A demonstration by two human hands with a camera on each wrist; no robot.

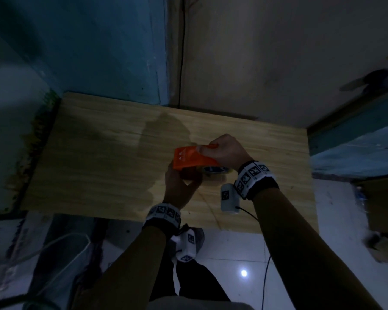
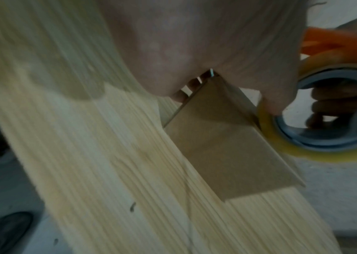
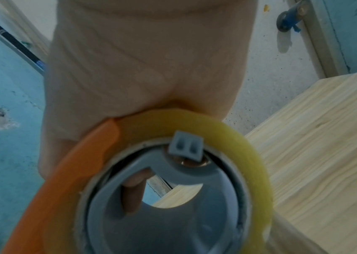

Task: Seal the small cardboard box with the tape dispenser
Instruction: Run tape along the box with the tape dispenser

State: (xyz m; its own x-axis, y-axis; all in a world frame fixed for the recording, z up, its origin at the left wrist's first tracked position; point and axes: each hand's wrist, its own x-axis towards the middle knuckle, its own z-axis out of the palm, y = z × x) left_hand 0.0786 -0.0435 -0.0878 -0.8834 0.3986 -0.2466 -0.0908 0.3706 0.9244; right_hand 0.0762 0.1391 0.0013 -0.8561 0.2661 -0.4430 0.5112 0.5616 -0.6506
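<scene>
Fingers, right hand [image 1: 225, 151]: curled round the handle of the tape dispenser [image 1: 192, 158], thumb laid on its orange top. Through the grey hub in the right wrist view, one finger shows passing behind the tape roll [image 3: 234, 130].

Fingers, left hand [image 1: 181, 186]: wrapped about the near side of the cardboard box [image 2: 221, 142], holding it down on the table [image 1: 94, 157]. Several fingertips show past the box's far corner in the left wrist view; the thumb lies along the edge nearest the roll.

Cardboard box: small, brown, plain. It sits on the table between the two hands, almost wholly hidden under the dispenser in the head view. Whether its flaps are fully shut cannot be told. No tape is plainly visible on the faces in view.

Tape dispenser: orange body, grey hub, yellowish roll. It is held directly over the box, and the roll edge appears to touch or nearly touch the box's upper right edge. The orange nose points left and away from the person; the roll sits at the right, nearer the right wrist.

Key relation: the box lies under and slightly left of the right-hand fingers, with its long axis running away from the left wrist camera. Judged likely: the dispenser must travel along that axis while the left hand braces.

Risk, judged: the light box may slide or lift if the left hand slackens.

Table: pale wood grain, with a dark patch beyond the hands.
</scene>
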